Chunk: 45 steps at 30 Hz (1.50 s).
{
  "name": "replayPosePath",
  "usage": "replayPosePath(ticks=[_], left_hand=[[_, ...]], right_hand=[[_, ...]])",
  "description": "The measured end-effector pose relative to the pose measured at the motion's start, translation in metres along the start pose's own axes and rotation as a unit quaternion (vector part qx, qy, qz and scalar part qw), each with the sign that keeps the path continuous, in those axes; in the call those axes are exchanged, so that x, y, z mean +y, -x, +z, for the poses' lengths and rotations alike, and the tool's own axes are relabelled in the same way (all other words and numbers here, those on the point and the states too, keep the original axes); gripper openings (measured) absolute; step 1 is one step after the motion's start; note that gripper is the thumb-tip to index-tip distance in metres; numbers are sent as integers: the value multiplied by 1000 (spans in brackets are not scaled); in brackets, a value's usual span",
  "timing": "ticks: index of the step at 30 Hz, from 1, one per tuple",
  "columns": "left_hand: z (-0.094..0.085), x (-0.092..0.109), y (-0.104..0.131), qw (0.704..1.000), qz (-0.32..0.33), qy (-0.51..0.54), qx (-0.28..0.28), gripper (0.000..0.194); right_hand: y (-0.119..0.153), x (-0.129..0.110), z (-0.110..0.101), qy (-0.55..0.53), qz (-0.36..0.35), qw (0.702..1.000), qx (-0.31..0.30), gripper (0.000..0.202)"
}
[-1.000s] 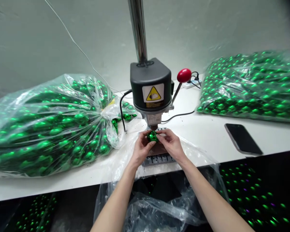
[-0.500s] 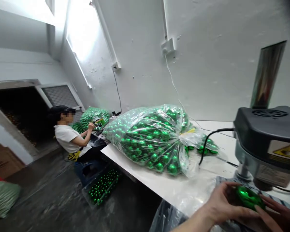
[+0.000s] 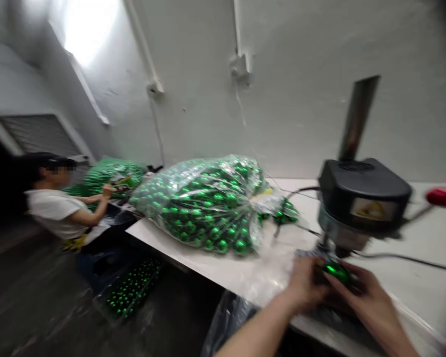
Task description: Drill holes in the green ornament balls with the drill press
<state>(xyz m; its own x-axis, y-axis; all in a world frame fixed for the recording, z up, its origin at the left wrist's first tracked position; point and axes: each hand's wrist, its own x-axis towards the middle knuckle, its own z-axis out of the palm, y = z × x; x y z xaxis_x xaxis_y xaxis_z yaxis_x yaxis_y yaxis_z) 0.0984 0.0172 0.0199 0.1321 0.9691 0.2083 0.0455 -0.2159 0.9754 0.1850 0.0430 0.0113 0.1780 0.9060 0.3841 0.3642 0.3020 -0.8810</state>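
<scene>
Between my two hands is a shiny green ball ornament point(image 3: 337, 271), held low in front of the bench machine. My left hand point(image 3: 307, 283) is closed round its left side, and my right hand point(image 3: 369, 292) grips it from the right with the thumb across the front. Directly above and behind the ball stands the machine point(image 3: 364, 198), with a dark grey head, a warning label and an upright metal tube. Motion blur softens the fingers, and the underside of the ball is hidden.
A clear plastic bag point(image 3: 193, 208) full of green balls lies on the white table point(image 3: 223, 270). A red-handled lever point(image 3: 444, 197) juts out right of the machine. At left a seated person point(image 3: 59, 208) works near another bag point(image 3: 113, 171); a crate of green balls point(image 3: 134, 290) sits on the floor.
My view has swung to the right, so the machine, bag and person sit further left. Both hands still hold the green ball, and the red-handled lever has come into sight.
</scene>
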Motion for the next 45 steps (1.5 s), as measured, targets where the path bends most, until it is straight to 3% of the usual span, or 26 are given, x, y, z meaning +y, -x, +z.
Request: replayPosePath(ticks=[3, 6, 10, 15, 23, 30, 38, 45], left_hand=[[-4, 13, 9, 993, 15, -88, 75, 46], [-15, 12, 11, 993, -17, -77, 82, 51], [-22, 8, 16, 994, -52, -77, 66, 48], [-16, 12, 19, 995, -84, -29, 50, 46], [-5, 22, -1, 996, -81, 23, 43, 52], [11, 39, -20, 986, -139, 89, -39, 66], [16, 24, -27, 978, -149, 143, -31, 54], [11, 26, -30, 979, -150, 138, -14, 42]], right_hand=[[12, 15, -50, -73, 66, 994, -37, 35], [18, 21, -70, -137, 104, 983, -58, 54], [15, 19, -66, -181, 129, 974, -53, 65], [16, 12, -67, -204, 134, 968, -62, 65], [18, 15, -68, -196, 111, 973, -47, 69], [21, 10, -76, -170, 75, 982, -25, 50], [18, 11, -83, -158, 38, 987, -11, 34], [20, 15, -79, -157, 27, 987, 14, 34]])
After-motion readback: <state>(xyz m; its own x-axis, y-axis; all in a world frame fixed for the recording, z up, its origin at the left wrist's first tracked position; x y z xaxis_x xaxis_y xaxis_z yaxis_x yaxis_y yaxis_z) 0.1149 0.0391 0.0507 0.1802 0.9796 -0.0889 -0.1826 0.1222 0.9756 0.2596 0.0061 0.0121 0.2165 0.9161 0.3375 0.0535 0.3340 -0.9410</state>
